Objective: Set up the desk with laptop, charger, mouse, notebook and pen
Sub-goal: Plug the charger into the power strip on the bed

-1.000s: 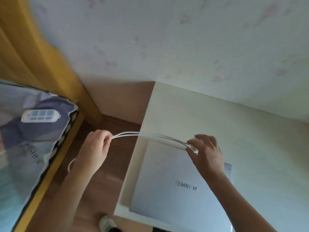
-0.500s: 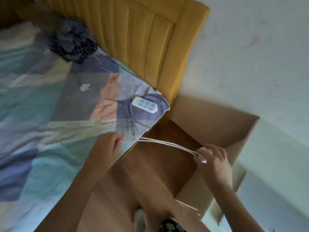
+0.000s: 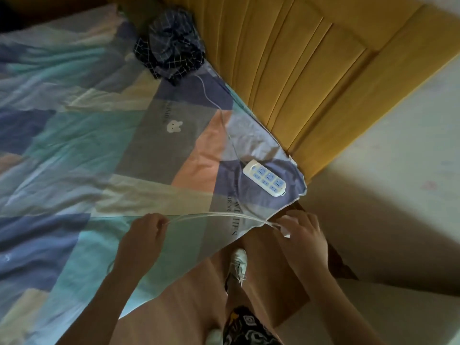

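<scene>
Two bare hands, both closed on a white charger cable [image 3: 219, 216] stretched in several strands between them. Left hand [image 3: 145, 236] clenched around the strands at one end, over the patchwork bedsheet in blue, teal, grey and peach [image 3: 74, 150]. Right hand [image 3: 302, 235] pinching the other end, with a small white block, blurred, against its fingers, just off the sheet's corner and above the brown wooden floor [image 3: 174, 302]. Beyond the right hand, on the sheet's corner, a white power strip with blue sockets [image 3: 264, 177], its thin white lead running away toward a crumpled dark checked cloth [image 3: 171, 56]. Farther out, a mustard-yellow padded headboard [image 3: 311, 78]. Below the hands, a white laced shoe [image 3: 238, 262] on the floor.
</scene>
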